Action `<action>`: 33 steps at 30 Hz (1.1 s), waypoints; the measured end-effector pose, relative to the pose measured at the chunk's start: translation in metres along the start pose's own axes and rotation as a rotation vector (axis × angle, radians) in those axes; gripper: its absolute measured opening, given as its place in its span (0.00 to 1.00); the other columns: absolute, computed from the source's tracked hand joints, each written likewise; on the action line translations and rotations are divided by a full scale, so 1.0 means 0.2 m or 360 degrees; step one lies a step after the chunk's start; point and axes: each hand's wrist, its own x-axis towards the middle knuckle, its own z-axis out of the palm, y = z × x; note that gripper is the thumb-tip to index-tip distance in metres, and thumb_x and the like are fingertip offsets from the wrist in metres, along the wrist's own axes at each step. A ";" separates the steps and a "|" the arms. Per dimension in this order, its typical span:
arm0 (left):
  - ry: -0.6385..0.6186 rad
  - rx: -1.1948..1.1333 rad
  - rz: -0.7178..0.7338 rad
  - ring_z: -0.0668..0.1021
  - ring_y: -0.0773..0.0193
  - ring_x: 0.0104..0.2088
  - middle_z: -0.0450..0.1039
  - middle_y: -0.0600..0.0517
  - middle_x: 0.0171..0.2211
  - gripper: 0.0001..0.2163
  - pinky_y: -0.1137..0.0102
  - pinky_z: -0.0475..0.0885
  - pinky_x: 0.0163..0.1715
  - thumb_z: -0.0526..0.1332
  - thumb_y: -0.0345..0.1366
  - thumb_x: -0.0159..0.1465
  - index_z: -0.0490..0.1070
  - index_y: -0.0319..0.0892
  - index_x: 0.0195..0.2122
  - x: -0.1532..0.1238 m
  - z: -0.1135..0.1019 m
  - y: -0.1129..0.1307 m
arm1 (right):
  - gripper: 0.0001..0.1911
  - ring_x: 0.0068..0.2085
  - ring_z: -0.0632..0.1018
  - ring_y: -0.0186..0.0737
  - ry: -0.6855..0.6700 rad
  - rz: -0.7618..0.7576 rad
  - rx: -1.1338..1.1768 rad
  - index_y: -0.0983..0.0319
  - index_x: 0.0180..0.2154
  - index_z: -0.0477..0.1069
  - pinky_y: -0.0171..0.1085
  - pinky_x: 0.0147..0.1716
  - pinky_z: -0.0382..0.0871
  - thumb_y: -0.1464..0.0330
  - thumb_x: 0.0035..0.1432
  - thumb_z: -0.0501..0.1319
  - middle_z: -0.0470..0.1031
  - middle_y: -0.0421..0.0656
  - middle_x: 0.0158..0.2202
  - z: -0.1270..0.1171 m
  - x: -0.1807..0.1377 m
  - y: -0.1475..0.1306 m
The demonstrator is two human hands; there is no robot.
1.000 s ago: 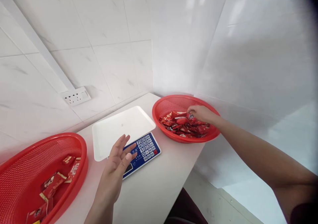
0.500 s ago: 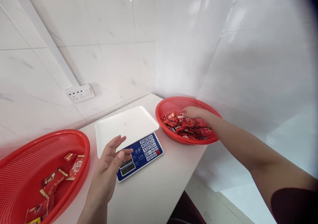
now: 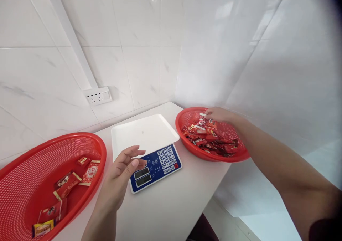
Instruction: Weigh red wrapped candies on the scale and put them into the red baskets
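Observation:
My right hand (image 3: 216,114) is over the far rim of the right red basket (image 3: 192,152). Its fingers pinch a red candy packet (image 3: 201,121) with a white strip along its edge. Under it lies a heap of red wrapped candies (image 3: 211,141). My left hand (image 3: 125,166) hovers in front of the scale, empty, its fingers apart. Behind it sits the white digital scale (image 3: 144,132), with nothing on its tray. Part of the scale's blue keypad panel (image 3: 155,162) is hidden by my left fingertips.
At the left stands another red basket (image 3: 100,152) with several packets, among them a yellow one (image 3: 44,228). Both baskets and the scale rest on a white table (image 3: 171,205) against tiled walls. A socket (image 3: 97,96) is on the wall.
My right hand has risen out of the candy heap toward the basket's far rim, lifting a red packet. My left hand keeps its pose. The view has shifted slightly left.

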 end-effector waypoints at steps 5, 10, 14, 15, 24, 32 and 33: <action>0.0008 -0.0025 -0.0012 0.73 0.58 0.50 0.68 0.48 0.52 0.16 0.63 0.72 0.48 0.59 0.43 0.63 0.67 0.49 0.51 0.02 0.03 -0.01 | 0.15 0.39 0.76 0.41 -0.0252 -0.0351 0.0780 0.61 0.34 0.72 0.36 0.39 0.68 0.56 0.50 0.61 0.77 0.43 0.36 -0.01 -0.15 -0.31; 0.0073 -0.0121 -0.0022 0.68 0.55 0.58 0.60 0.46 0.60 0.21 0.58 0.67 0.54 0.58 0.43 0.63 0.59 0.50 0.57 0.04 0.06 -0.05 | 0.16 0.35 0.76 0.40 -0.0650 -0.0481 0.1165 0.60 0.28 0.70 0.36 0.36 0.69 0.56 0.42 0.68 0.76 0.40 0.31 0.18 -0.24 -0.71; 0.0360 -0.0091 0.0134 0.62 0.56 0.62 0.56 0.46 0.63 0.23 0.58 0.59 0.60 0.58 0.44 0.63 0.57 0.50 0.58 0.05 0.03 -0.05 | 0.13 0.31 0.75 0.37 -0.0684 -0.0418 0.1188 0.62 0.30 0.72 0.34 0.30 0.69 0.59 0.47 0.67 0.76 0.42 0.30 0.35 -0.20 -0.90; 0.0424 -0.0091 0.0181 0.61 0.57 0.62 0.56 0.46 0.63 0.23 0.58 0.59 0.60 0.58 0.44 0.63 0.57 0.50 0.58 0.05 0.02 -0.05 | 0.12 0.30 0.75 0.37 -0.0638 -0.0387 0.1179 0.62 0.31 0.72 0.34 0.29 0.69 0.60 0.49 0.66 0.77 0.43 0.31 0.37 -0.18 -0.92; 0.0665 -0.0017 0.0515 0.64 0.57 0.61 0.57 0.49 0.63 0.21 0.61 0.65 0.57 0.58 0.43 0.64 0.58 0.52 0.58 -0.03 -0.05 0.09 | 0.16 0.40 0.78 0.42 -0.0549 -0.0186 0.1158 0.64 0.49 0.69 0.35 0.34 0.73 0.65 0.62 0.54 0.77 0.51 0.44 0.41 -0.08 -0.84; 0.0772 -0.0043 0.0605 0.64 0.57 0.61 0.60 0.50 0.61 0.18 0.63 0.69 0.53 0.58 0.40 0.64 0.62 0.53 0.55 -0.06 -0.08 0.15 | 0.21 0.43 0.77 0.39 -0.0420 -0.0179 0.1298 0.59 0.56 0.63 0.33 0.38 0.75 0.66 0.61 0.55 0.72 0.47 0.51 0.36 -0.17 -0.74; 0.0777 -0.0045 0.0601 0.64 0.57 0.61 0.61 0.50 0.60 0.18 0.63 0.69 0.53 0.58 0.40 0.64 0.63 0.53 0.55 -0.06 -0.08 0.15 | 0.21 0.44 0.77 0.39 -0.0408 -0.0196 0.1299 0.60 0.56 0.62 0.34 0.39 0.75 0.66 0.61 0.55 0.72 0.48 0.51 0.35 -0.19 -0.72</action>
